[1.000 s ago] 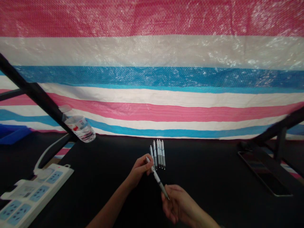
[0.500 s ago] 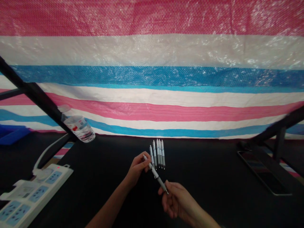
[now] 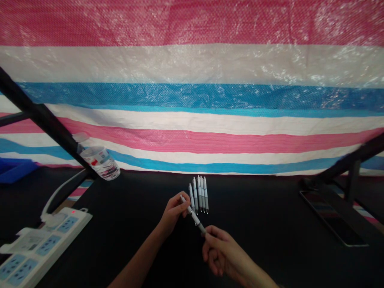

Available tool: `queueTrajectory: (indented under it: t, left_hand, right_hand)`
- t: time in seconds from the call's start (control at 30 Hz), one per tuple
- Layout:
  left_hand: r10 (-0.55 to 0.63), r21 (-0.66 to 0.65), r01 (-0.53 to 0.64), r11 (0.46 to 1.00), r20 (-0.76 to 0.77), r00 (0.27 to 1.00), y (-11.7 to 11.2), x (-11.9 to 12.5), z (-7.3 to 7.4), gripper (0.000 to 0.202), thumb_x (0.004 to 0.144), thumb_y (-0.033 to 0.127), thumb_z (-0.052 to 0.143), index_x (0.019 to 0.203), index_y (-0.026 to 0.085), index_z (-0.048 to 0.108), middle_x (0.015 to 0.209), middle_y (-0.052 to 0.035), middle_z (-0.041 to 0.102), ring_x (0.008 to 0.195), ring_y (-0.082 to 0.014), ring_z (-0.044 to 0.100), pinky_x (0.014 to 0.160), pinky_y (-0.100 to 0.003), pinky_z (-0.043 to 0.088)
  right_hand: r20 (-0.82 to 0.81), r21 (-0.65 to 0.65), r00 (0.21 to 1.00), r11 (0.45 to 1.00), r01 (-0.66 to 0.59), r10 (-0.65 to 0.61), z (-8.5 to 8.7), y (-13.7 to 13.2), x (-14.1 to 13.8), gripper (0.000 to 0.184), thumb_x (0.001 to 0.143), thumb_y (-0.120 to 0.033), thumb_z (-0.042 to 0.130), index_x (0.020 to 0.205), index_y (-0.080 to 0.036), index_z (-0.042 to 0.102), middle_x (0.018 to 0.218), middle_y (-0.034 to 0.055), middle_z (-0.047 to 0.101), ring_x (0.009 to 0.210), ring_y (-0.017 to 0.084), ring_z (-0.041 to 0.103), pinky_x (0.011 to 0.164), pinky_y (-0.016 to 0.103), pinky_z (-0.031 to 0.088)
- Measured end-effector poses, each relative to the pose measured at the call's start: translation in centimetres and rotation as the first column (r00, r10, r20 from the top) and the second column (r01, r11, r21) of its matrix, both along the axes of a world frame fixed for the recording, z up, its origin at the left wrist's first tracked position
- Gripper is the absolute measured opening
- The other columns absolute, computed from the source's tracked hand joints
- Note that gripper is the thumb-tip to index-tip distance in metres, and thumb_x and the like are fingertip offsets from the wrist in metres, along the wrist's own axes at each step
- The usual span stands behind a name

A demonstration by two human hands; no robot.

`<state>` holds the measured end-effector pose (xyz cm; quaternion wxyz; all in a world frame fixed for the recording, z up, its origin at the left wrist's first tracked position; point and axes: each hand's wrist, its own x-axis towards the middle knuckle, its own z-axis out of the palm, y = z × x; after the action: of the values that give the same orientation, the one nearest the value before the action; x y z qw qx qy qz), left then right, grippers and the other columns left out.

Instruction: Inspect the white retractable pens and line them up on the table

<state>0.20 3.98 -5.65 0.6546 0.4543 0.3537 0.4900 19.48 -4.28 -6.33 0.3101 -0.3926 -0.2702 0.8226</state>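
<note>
My left hand pinches the upper end of a white-and-grey pen that slants down to the right above the black table. Around the pen's lower tip my right hand has its fingers closed. Just behind the hands, several similar pens lie side by side in a neat row on the table.
A white power strip with a lit red light lies at the left front, its cable running back. A clear water bottle leans on a black frame bar. A dark phone lies at the right. A striped tarp hangs behind.
My right hand has moved up along the pen and closed over its lower tip, which was bare before. My left hand shifted slightly left and up.
</note>
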Motion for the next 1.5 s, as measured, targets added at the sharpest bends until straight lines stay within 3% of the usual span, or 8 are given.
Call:
queueTrajectory:
  t: [0.1,0.27,0.37,0.47,0.63,0.77,1.27,1.5]
  left_hand:
    - [-0.001,0.004,0.001,1.0,-0.001,1.0,0.0,0.0,0.0,0.024,0.08,0.037,0.071,0.074,0.017,0.06,0.05,0.0052,0.047,0.048,-0.0099,0.037,0.052,-0.024,0.028]
    - [0.002,-0.001,-0.002,1.0,-0.004,1.0,0.1,-0.2,-0.2,0.024,0.08,0.037,0.072,0.075,0.017,0.061,0.051,0.0047,0.048,0.049,-0.0104,0.038,0.052,-0.025,0.029]
    - [0.012,-0.004,-0.012,1.0,0.004,1.0,0.1,-0.2,-0.2,0.023,0.08,0.037,0.072,0.075,0.017,0.061,0.05,0.0052,0.047,0.048,-0.0106,0.039,0.053,-0.025,0.029]
    - [0.012,-0.004,-0.012,1.0,0.013,1.0,0.1,-0.1,-0.2,0.023,0.08,0.036,0.072,0.075,0.017,0.06,0.049,0.0057,0.047,0.048,-0.0103,0.039,0.053,-0.025,0.03]
    - [-0.002,-0.005,0.002,1.0,0.012,1.0,0.1,0.0,0.0,0.024,0.08,0.037,0.072,0.075,0.017,0.06,0.049,0.0056,0.047,0.049,-0.01,0.038,0.052,-0.024,0.028]
    - [0.014,-0.013,-0.014,1.0,-0.007,1.0,0.0,0.0,0.1,0.026,0.078,0.039,0.073,0.073,0.017,0.06,0.051,0.0053,0.047,0.048,-0.0101,0.038,0.052,-0.024,0.028]
    - [-0.052,0.011,0.052,0.999,0.042,0.998,-0.1,0.1,-0.2,0.025,0.085,0.039,0.07,0.079,0.016,0.061,0.052,0.0056,0.046,0.05,-0.01,0.039,0.053,-0.024,0.03]
    - [-0.033,0.034,0.032,0.999,0.025,0.999,-0.8,0.8,-0.1,0.031,0.079,0.036,0.079,0.101,0.016,0.07,0.08,-0.0021,0.061,0.07,-0.0145,0.056,0.065,-0.026,0.043]
  right_hand:
    - [0.01,0.001,1.0,1.0,-0.008,0.008,0.0,0.0,0.0,0.053,0.07,-0.061,0.078,0.082,-0.02,0.046,0.056,-0.0037,0.063,0.033,0.009,0.054,0.031,0.014,0.023]
    - [-0.005,-0.039,1.0,0.999,0.0,-0.001,-0.4,0.0,0.1,0.061,0.08,-0.074,0.059,0.091,-0.014,0.056,0.054,-0.0011,0.062,0.034,0.01,0.054,0.032,0.016,0.025]
    - [-0.027,-0.01,1.0,1.0,0.006,-0.007,-0.3,0.0,0.1,0.054,0.078,-0.066,0.068,0.094,-0.017,0.053,0.062,-0.0012,0.066,0.036,0.01,0.057,0.032,0.015,0.027]
    - [-0.013,0.003,1.0,1.0,0.004,-0.004,-0.2,0.0,0.0,0.053,0.071,-0.062,0.078,0.081,-0.019,0.047,0.06,-0.0032,0.064,0.034,0.008,0.056,0.031,0.013,0.025]
    - [-0.018,-0.058,1.0,0.998,0.013,-0.014,-0.3,0.1,0.0,0.063,0.076,-0.076,0.061,0.076,-0.014,0.056,0.052,0.0009,0.061,0.033,0.009,0.053,0.03,0.016,0.026]
    - [-0.021,-0.016,0.999,0.999,0.034,-0.035,-0.1,0.1,0.1,0.057,0.075,-0.068,0.07,0.092,-0.015,0.056,0.061,0.0,0.065,0.036,0.01,0.056,0.032,0.015,0.027]
    - [-0.056,-0.052,0.998,0.999,0.007,-0.009,-1.2,0.0,0.2,0.062,0.073,-0.078,0.065,0.069,-0.017,0.052,0.043,0.0007,0.059,0.026,0.008,0.045,0.027,0.016,0.017]
    - [-0.053,-0.033,0.999,0.999,0.008,-0.01,-0.3,0.0,-0.1,0.059,0.076,-0.074,0.064,0.079,-0.015,0.056,0.052,0.0,0.062,0.033,0.009,0.054,0.032,0.015,0.025]
